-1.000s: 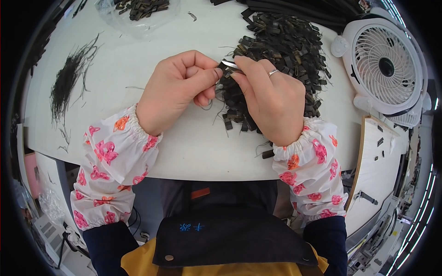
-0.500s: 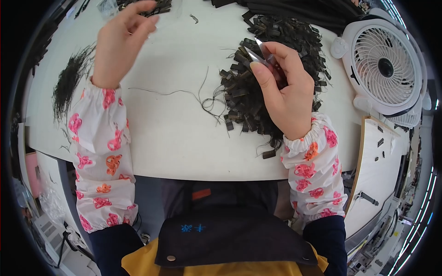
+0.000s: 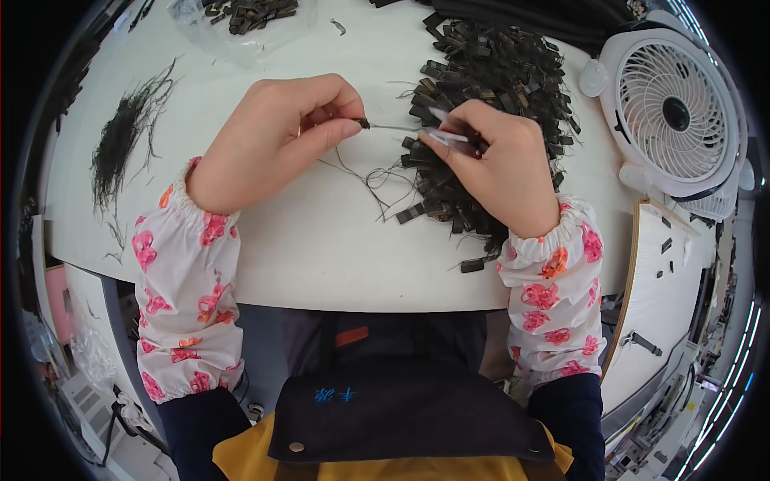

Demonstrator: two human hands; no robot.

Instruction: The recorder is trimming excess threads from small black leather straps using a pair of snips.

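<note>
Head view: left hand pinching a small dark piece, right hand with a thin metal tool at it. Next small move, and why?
Probably a short pull with the right hand to draw loose thread off the small dark piece pinched by the left hand. The thin metal tool reaches toward that piece, dark threads hang below it, and a heap of threads already lies at left.
</note>
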